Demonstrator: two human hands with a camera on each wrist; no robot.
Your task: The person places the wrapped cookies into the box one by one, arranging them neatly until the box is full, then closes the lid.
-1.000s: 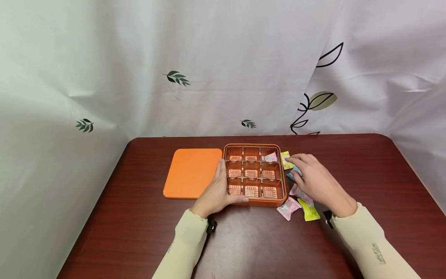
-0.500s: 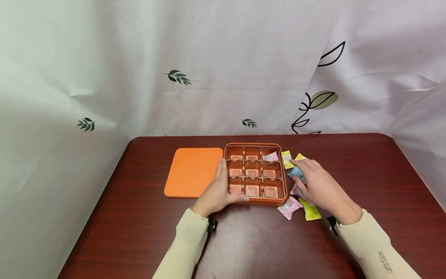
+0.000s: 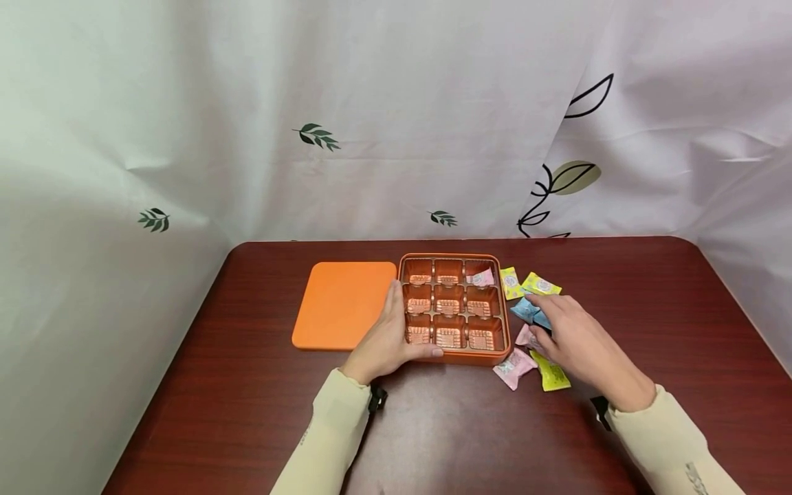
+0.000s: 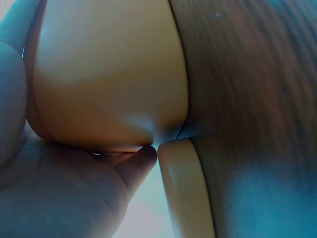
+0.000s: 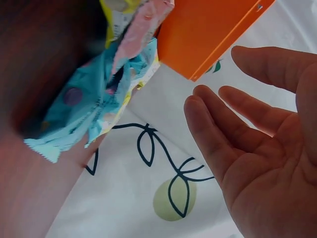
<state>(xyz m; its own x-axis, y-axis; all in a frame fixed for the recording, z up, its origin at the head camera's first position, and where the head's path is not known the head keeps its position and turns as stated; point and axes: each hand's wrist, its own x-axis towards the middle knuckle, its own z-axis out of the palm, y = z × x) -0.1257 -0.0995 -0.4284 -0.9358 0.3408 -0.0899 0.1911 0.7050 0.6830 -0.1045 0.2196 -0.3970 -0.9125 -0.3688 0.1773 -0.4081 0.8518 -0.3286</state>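
The orange box (image 3: 454, 357) has nine-part copper-coloured tray (image 3: 432, 315) compartments, one at the back right bearing a pink wrapped candy (image 3: 482, 278). Against its left wall lie the straight fingers of my left hand (image 3: 385, 344), the thumb along its front wall. My right hand (image 3: 578, 340) hovers over the loose candies right of the box, fingers apart and holding nothing in the right wrist view. Nearest its fingertips are blue candies (image 3: 524, 309). Pink candies (image 3: 515, 368) lie closer to the front, partly hidden by the hand, beside a yellow-green candy (image 3: 553, 372).
Flat on the dark red table (image 3: 260, 405), left of the box, is the orange lid (image 3: 340, 306). Two yellow candies, one beside the box (image 3: 511, 283) and another farther right (image 3: 542, 284), lie behind the blue ones. A white patterned curtain (image 3: 383, 179) hangs behind the table.
My right hand has drawn back toward the front right, uncovering the back-right yellow candy and more of the blue ones. My left hand and the box stay put.
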